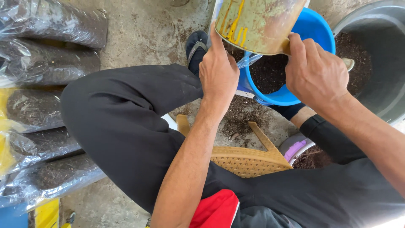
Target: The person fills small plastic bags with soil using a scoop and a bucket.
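Observation:
My left hand [218, 71] presses its fingers against the rim of a worn tan can [257, 23] streaked with yellow paint, and a bit of clear plastic bag [249, 60] shows beneath it. My right hand [316, 71] grips the can's lower edge from the right. The can is held tilted over a blue bucket [312, 25] that has dark soil [270, 74] in it. I sit on a low woven tan stool [249, 158] with my knees in black trousers spread apart.
A large grey tub [379, 63] of soil stands at the right. Several clear plastic bags packed with dark soil [46, 67] lie stacked at the left. A small pot with a purple rim [297, 147] sits under my right leg. Spilled soil dots the concrete floor [147, 29].

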